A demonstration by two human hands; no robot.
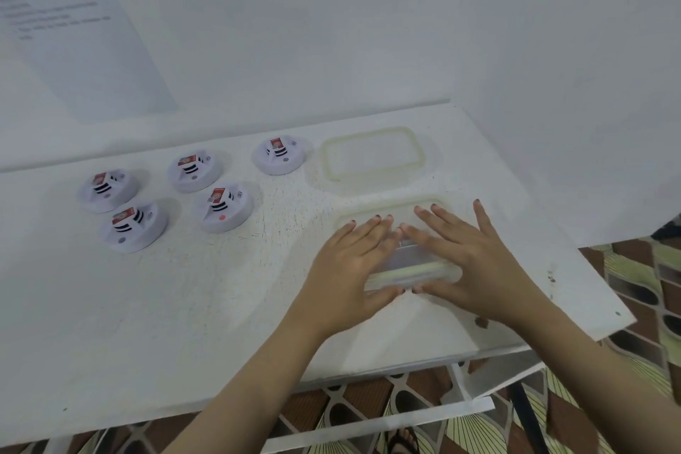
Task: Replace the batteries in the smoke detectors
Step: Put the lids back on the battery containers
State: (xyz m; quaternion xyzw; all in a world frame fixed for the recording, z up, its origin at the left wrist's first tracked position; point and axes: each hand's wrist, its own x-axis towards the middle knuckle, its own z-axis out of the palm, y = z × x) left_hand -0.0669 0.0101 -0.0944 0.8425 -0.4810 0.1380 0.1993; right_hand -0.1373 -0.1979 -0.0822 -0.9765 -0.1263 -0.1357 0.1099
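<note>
Evidently both hands are working as one flat press. The left grip (350, 262) and the right grip (475, 262) lie palm-down with straight, spread fingers on the clear lidded box (412, 269), thumbs meeting at its near edge. Neither curls round anything; both are open and bearing down. My guess is that the lid is being seated or steadied, and the box probably serves for batteries, though its contents are hidden under the hands. Its long axis runs left to right beneath the two grips, broadly along the tabletop's (184, 306) near edge.

Just beyond the fingertips lies a second clear box (420, 155) with a yellowish rim, apart from the first and turned the same way.

The five smoke detectors (223, 208) sit well off to the left of the left grip and farther away, in a loose cluster, untouched. Each lies face-down so its back faces up, which leaves a red battery (217, 195) exposed. The batteries seem to point away toward the wall, but their exact tilt is too small to tell.
</note>
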